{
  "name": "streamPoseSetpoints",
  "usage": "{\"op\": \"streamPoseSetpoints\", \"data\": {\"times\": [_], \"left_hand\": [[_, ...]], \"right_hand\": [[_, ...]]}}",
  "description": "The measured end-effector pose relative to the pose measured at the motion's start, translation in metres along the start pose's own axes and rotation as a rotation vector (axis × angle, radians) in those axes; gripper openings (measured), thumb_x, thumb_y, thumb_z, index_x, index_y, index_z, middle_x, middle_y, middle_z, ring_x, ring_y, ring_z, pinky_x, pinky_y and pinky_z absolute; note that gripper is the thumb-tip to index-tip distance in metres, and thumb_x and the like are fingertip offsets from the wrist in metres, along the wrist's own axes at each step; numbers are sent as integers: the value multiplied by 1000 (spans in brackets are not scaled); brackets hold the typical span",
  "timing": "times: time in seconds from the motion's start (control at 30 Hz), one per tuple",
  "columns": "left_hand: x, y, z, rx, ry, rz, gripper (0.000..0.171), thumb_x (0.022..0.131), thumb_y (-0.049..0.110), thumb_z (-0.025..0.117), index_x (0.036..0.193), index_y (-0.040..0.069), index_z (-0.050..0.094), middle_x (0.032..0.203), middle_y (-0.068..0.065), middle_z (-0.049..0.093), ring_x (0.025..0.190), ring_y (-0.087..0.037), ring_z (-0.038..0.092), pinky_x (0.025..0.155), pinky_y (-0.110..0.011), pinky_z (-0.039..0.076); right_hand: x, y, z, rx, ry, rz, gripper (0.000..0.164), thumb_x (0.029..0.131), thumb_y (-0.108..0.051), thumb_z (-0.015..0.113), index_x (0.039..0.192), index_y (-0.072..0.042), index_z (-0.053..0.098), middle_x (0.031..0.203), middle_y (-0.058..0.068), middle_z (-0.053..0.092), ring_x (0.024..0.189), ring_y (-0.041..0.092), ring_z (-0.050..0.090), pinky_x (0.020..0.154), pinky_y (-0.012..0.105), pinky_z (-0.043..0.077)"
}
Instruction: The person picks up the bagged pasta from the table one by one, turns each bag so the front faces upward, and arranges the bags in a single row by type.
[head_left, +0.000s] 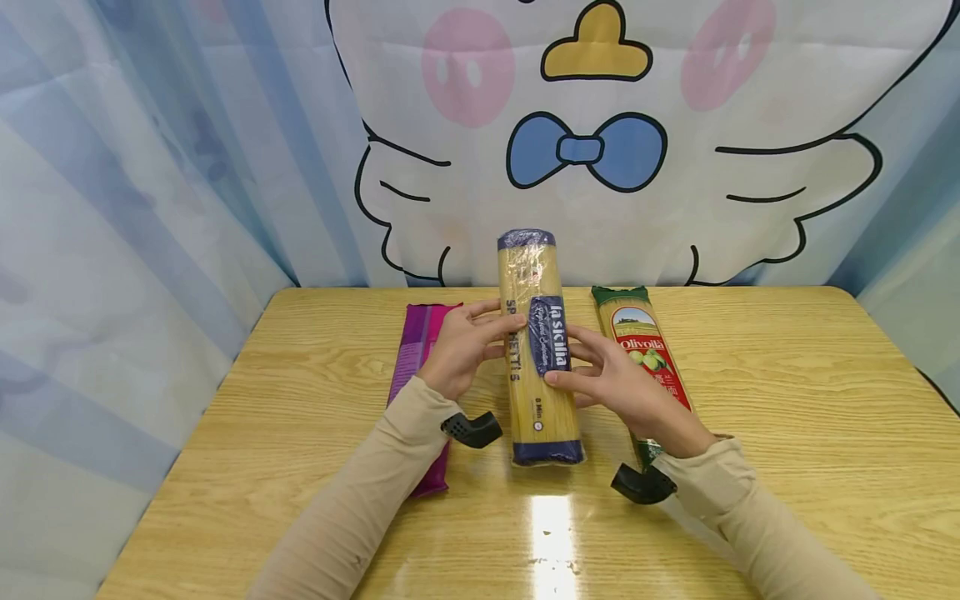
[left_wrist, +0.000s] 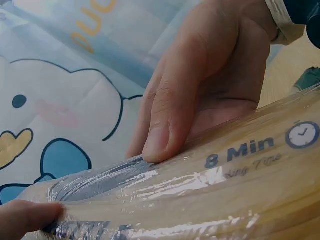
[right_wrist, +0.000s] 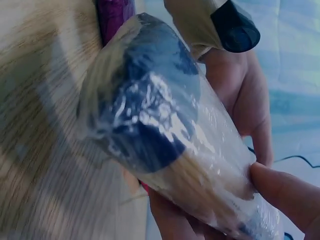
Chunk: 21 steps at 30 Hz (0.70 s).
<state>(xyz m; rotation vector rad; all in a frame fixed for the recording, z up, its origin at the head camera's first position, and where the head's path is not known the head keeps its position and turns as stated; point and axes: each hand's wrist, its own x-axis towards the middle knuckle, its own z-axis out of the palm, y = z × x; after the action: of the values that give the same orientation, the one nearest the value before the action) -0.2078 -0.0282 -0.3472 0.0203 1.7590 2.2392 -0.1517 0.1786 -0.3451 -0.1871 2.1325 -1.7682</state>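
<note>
A clear-wrapped spaghetti pack [head_left: 536, 417] with dark blue ends and a "la sicilia" label is held up, long side upright, in the middle of the head view. My left hand [head_left: 463, 346] grips its left side, thumb on the front. My right hand [head_left: 626, 387] holds the right side a little lower, its thumb [left_wrist: 162, 135] pressing the front near the label in the left wrist view. Seen from the right wrist, the pack's blue end [right_wrist: 150, 120] faces the camera. Fingers behind the pack are partly hidden.
On the wooden table [head_left: 300, 400], a purple and pink packet [head_left: 411, 354] lies left, partly behind my left arm. A green and red Olivoilà pasta pack [head_left: 637, 333] lies right, partly covered by my right hand. A cartoon-print curtain [head_left: 585, 233] hangs behind the table.
</note>
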Motion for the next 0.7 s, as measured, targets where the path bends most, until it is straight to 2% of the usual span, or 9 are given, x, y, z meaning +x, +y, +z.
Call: {"op": "streamPoseSetpoints", "data": {"times": [0.07,0.2,0.53,0.7], "left_hand": [[0,0,1,-7,-5,11,50,88,8,75,134,2,57,117,-20,70,89,-17,71,79,-33,62],[0,0,3,-5,-4,22,48,88,8,75,132,1,58,117,-21,70,88,-18,71,79,-34,62],[5,-3,4,51,20,8,46,85,10,77,128,2,62,114,-19,70,90,-20,71,82,-38,61],[11,-7,5,73,32,-18,45,84,11,78,126,2,64,112,-18,71,91,-21,71,80,-36,61]], "right_hand": [[-1,0,-3,-25,4,20,85,93,-22,71,158,-9,19,150,24,41,117,36,61,85,45,60],[-3,-1,-6,-77,25,30,84,92,-29,73,157,-10,24,142,24,48,107,29,65,80,43,61],[-2,1,-7,-71,31,20,79,93,-23,72,156,-5,26,139,26,49,105,28,65,77,42,61],[1,5,-8,-78,41,38,80,93,-25,72,155,-4,26,141,26,48,108,29,65,78,42,61]]}}
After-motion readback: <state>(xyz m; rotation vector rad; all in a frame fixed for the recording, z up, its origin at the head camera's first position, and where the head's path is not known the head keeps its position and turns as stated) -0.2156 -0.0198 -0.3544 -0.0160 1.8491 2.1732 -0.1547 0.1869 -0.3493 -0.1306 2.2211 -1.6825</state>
